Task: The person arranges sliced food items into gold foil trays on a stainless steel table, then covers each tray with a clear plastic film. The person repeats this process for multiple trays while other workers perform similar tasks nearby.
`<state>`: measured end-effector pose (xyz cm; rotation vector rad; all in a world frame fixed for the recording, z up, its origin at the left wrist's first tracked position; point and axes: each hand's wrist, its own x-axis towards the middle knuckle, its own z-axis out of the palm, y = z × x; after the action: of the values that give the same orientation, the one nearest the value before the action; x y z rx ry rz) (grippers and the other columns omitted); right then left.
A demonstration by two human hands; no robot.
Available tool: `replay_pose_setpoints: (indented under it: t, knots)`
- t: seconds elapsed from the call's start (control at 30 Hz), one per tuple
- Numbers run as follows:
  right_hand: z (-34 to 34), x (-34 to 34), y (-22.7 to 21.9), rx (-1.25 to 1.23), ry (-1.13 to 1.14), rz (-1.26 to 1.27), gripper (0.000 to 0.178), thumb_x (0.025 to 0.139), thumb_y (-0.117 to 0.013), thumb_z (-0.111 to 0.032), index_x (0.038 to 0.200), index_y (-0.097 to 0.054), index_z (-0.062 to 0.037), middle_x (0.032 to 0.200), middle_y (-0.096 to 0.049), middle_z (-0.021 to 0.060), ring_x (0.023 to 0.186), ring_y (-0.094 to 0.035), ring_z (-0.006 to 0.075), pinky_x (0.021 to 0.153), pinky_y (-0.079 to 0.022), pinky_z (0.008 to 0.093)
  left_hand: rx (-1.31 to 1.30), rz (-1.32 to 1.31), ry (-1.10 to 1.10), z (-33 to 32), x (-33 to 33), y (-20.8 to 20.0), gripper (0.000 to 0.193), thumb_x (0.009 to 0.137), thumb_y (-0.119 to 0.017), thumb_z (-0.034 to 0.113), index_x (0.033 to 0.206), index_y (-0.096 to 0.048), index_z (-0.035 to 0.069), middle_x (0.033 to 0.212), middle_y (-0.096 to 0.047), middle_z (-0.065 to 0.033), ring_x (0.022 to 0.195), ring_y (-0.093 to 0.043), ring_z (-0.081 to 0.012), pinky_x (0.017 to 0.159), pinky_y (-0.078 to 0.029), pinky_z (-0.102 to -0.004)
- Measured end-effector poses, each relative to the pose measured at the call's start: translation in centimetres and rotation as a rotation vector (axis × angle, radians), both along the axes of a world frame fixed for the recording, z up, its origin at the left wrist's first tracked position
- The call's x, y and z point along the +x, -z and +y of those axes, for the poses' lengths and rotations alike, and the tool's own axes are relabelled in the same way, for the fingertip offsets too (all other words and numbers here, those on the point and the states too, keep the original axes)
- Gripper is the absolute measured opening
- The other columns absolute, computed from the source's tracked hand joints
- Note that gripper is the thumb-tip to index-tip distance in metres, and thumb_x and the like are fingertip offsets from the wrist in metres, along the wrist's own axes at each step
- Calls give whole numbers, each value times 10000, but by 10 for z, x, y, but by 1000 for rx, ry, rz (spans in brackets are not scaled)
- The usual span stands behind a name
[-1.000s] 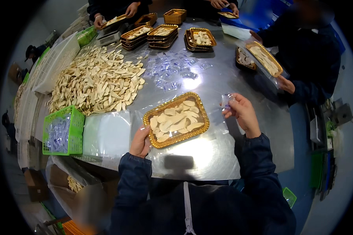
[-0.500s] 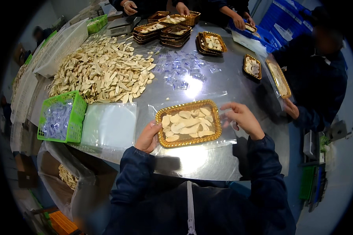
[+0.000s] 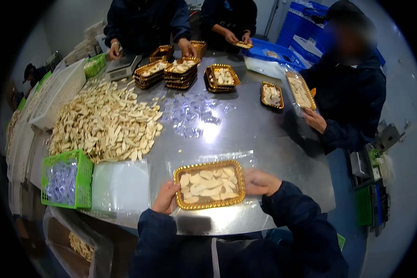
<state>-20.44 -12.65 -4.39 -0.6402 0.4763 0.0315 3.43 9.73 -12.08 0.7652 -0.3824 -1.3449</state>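
A gold-rimmed tray point(image 3: 185, 207) of pale dried slices point(image 3: 207, 184) lies inside a clear plastic bag point(image 3: 246, 156), just in front of me over the table's near edge. My left hand point(image 3: 166, 197) grips its left end, thumb on top of the rim. At the tray's right end my right hand point(image 3: 260, 182) is closed, a little blurred, with the bag's end in its fingers; some fingertips are hidden. Left of the tray lies a stack of flat clear bags point(image 3: 120, 185).
A heap of dried slices point(image 3: 106, 120) covers the table's left side, beside a green basket point(image 3: 85, 180) of small sachets. Loose sachets point(image 3: 187, 113) lie mid-table. Stacked filled trays point(image 3: 180, 81) stand at the back. A co-worker at right holds a bagged tray point(image 3: 301, 90).
My right hand, with fingers spread before, has come in against the tray's right end and closed. The view has shifted upward, showing more of the co-workers.
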Motion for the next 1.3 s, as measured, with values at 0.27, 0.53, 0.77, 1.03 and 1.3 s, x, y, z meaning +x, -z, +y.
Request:
replay_pose_setpoints:
  t: [0.27,0.53,0.77,1.03,1.3]
  knots:
    - [-24,-45,-13,-729,415,213,344,1004,-491,-139,1283,-510,62,1234,-608,190,1145,-607,222,986,-505,351,2,-21,-61,5,0,-4,485,973,-586,197,1364,-423,-38,1289,-587,-161,1152,-612,-244,1007,-497,-379]
    - [16,-68,43,113,128,-135,701,1028,-349,-514,1460,-316,37,1436,-441,229,1314,-474,335,1078,-416,523,109,-10,68,5,2,-2,448,986,-561,198,1339,-450,-56,1274,-601,-159,1128,-622,-234,981,-507,-372]
    - [15,-65,16,14,-1,-187,585,1029,-491,-284,1460,-300,62,1426,-439,256,1287,-504,333,1004,-495,509,89,-30,120,7,1,-3,439,1002,-540,206,1341,-446,-56,1288,-592,-155,1162,-600,-227,1008,-492,-355]
    - [25,-64,24,-94,-50,118,423,1032,-474,-151,1337,-439,140,1260,-591,213,1146,-618,262,946,-548,344,92,-52,158,5,-2,-5,433,1002,-543,204,1339,-450,-52,1284,-595,-151,1164,-599,-226,1013,-488,-361]
    - [32,-75,20,-213,83,132,374,1029,-470,-151,1280,-519,122,1220,-623,198,1094,-642,234,986,-522,341,93,-43,58,2,-7,-3,520,1021,-496,297,1417,-406,-28,1378,-533,-137,1196,-580,-218,1026,-472,-342]
